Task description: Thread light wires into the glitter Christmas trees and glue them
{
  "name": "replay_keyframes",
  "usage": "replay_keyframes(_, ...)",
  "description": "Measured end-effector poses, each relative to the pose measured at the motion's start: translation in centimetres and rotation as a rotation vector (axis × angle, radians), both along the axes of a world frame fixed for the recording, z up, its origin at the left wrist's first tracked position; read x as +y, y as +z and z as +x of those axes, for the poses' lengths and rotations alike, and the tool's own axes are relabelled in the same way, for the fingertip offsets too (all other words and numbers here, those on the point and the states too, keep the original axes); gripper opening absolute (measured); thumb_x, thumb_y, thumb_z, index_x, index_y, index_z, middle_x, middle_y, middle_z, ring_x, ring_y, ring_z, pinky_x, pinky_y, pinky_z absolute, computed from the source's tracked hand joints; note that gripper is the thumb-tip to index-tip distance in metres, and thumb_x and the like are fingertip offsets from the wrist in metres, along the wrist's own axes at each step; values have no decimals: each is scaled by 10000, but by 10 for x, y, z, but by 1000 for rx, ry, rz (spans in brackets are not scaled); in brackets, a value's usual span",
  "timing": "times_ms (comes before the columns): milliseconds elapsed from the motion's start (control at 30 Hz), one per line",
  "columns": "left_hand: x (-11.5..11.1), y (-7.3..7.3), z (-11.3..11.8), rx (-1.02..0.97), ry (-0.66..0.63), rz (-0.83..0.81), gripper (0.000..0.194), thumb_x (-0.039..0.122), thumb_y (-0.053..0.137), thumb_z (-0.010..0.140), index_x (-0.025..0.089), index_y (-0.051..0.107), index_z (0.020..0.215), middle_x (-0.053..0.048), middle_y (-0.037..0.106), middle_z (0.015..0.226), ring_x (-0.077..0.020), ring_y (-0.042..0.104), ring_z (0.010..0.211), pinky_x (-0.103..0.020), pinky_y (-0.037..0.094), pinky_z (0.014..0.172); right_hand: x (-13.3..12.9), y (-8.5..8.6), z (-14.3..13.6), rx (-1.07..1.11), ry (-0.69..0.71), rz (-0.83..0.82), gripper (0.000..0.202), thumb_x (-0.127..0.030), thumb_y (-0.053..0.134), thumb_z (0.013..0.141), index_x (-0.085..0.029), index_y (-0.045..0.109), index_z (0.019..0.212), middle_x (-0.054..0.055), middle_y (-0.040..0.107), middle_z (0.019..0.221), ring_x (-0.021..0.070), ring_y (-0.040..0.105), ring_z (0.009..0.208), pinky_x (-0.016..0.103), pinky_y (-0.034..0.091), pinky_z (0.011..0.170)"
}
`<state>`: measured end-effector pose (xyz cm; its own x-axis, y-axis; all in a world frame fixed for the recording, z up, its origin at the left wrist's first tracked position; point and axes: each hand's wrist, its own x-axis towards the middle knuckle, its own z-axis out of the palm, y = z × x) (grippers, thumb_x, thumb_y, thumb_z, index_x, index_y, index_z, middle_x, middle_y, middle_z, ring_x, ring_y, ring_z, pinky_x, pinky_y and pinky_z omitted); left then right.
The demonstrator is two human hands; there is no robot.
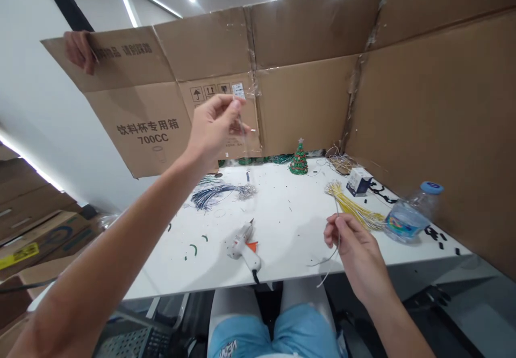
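My left hand (220, 124) is raised above the table, its thumb and index finger pinched together. A thin, pale strand is between them, too blurred to name exactly, and a small white tip (253, 130) sticks out beside the fingers. My right hand (355, 245) is lower, over the table's front right, closed on a thin grey-white wire (335, 253). The wire's ends hang loose below the fingers, and part of it rises above the thumb. Between the hands, a white glue gun (244, 245) lies on the table, nozzle pointing away from me.
Beyond my right hand are a yellow wire bundle (358, 210), a small box (358, 180) and a tilted plastic bottle (409, 213). A small green tree (299, 159) and a blue-white wire bundle (217, 192) stand farther back. Another person's hand (79, 51) grips the cardboard wall (302, 105).
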<state>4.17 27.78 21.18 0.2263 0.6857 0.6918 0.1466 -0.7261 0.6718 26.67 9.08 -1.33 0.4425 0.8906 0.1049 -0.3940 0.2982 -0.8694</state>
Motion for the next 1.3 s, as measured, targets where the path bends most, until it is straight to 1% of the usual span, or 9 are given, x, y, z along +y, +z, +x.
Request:
replay_keyframes(100, 19, 5, -16, 168, 105, 161, 290, 518, 747, 1018, 241, 822, 1062, -50, 804, 969, -82, 614, 539, -209, 507, 480, -8, 5, 22, -34, -87, 11, 422, -631, 952, 814, -252, 811, 931, 5, 665, 779, 104, 474, 629, 243, 369, 568)
replay_keyframes(167, 30, -7, -25, 455, 76, 115, 359, 568, 754, 980, 226, 855, 1016, -78, 836, 972, -127, 666, 604, -237, 533, 524, -12, 8, 35, -72, -130, -10, 440, -640, 958, 802, -245, 826, 946, -5, 628, 753, 86, 382, 593, 250, 255, 524)
replay_keyframes(267, 43, -49, -29, 785, 39, 8, 381, 575, 741, 943, 216, 868, 953, -82, 857, 928, -174, 719, 649, -288, 579, 617, -15, 12, 49, -96, -133, -34, 459, -648, 963, 784, -232, 841, 936, 3, 600, 743, 92, 362, 602, 273, 193, 521)
replay_keyframes(433, 66, -133, -23, 937, -54, -109, 373, 589, 787, 880, 230, 862, 818, -49, 812, 750, -190, 738, 639, -296, 588, 670, -12, 10, 60, -96, -101, -51, 435, -634, 946, 805, -225, 845, 918, 10, 612, 755, 79, 339, 587, 284, 181, 524)
replay_keyframes(600, 101, -176, -21, 1045, -101, -189, 368, 551, 753, 1000, 197, 824, 1073, -57, 825, 965, -194, 774, 842, -350, 646, 832, 1, -3, 69, -88, -100, -99, 432, -623, 940, 808, -216, 837, 912, 3, 618, 763, 56, 351, 558, 274, 197, 529)
replay_keyframes(733, 126, -187, -21, 1144, -115, -245, 364, 453, 727, 1069, 168, 724, 1296, -99, 753, 1293, -238, 756, 1092, -433, 671, 945, 12, -17, 79, -56, -118, -149, 467, -637, 949, 793, -208, 841, 942, -2, 611, 767, 56, 368, 553, 258, 218, 515)
replay_keyframes(967, 144, -192, 0, 1188, -20, -305, 314, 425, 713, 1080, 192, 728, 1290, -102, 743, 1316, -234, 746, 1121, -439, 663, 982, 29, -37, 90, 96, -78, -223, 436, -581, 994, 743, -217, 849, 935, 4, 622, 776, 79, 408, 584, 214, 336, 494)
replay_keyframes(1167, 160, -195, 49, 1055, -38, -276, 305, 467, 742, 1049, 174, 772, 1125, -74, 797, 1128, -221, 767, 1018, -435, 648, 968, 40, -44, 92, 147, -73, -281, 455, -599, 1007, 704, -227, 862, 921, 10, 629, 764, 107, 453, 620, 218, 392, 513)
replay_keyframes(1300, 162, -199, 99, 882, -161, -267, 321, 526, 749, 967, 216, 827, 939, -70, 841, 961, -251, 808, 889, -367, 633, 855, 52, -51, 91, 108, -126, -328, 524, -648, 1025, 643, -218, 883, 906, 41, 667, 801, 161, 553, 729, 245, 460, 578)
